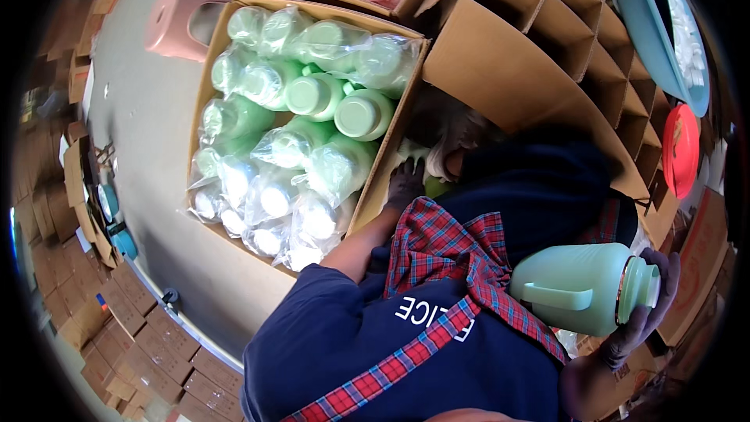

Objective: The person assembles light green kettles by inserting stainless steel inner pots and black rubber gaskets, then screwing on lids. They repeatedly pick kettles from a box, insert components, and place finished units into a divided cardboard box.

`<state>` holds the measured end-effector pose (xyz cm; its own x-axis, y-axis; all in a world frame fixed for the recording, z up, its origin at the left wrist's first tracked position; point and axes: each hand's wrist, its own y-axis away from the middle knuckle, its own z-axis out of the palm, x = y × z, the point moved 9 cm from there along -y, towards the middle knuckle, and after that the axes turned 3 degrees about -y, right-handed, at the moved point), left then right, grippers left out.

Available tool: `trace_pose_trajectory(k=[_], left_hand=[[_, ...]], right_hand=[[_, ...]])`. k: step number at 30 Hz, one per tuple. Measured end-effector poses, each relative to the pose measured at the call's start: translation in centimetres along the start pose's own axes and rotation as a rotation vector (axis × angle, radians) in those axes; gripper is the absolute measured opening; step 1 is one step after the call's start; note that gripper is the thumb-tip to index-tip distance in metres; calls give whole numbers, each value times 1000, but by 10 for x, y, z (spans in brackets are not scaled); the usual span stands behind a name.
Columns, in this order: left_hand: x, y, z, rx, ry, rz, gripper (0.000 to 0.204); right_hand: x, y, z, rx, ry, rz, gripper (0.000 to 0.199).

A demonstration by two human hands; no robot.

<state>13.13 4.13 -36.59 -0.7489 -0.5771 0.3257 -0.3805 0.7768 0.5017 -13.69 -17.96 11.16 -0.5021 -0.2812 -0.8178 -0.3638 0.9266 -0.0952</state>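
Low at the right edge: right hand (644, 309), gloved, wrapped around the capped neck of a pale green jug (582, 287), lying sideways with its handle facing up, close against the dark blue top and plaid apron. Farther up, near the middle: left hand (406, 184), also gloved, down in the gap beside a cardboard box (387, 168), fingers spread on something pale green; whether gripping or only touching, cannot tell. Beyond, filling that box: green jugs in clear bags (301, 117). Farther right, an empty cardboard divider grid (562, 31). At the far left, a pink stool (176, 19).
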Motion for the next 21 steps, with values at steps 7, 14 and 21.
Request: trace_pose_trajectory(k=[7, 14, 21], left_hand=[[0, -105, -13, -265, -181, -57, 35], [120, 55, -353, 397, 1289, 382, 23], [321, 103, -401, -7, 1122, 929, 27]], right_hand=[[-27, -23, 39, -4, -110, 5, 95], [-17, -41, 37, -202, -18, -202, 112], [-25, -79, 43, -171, -130, -443, 136]])
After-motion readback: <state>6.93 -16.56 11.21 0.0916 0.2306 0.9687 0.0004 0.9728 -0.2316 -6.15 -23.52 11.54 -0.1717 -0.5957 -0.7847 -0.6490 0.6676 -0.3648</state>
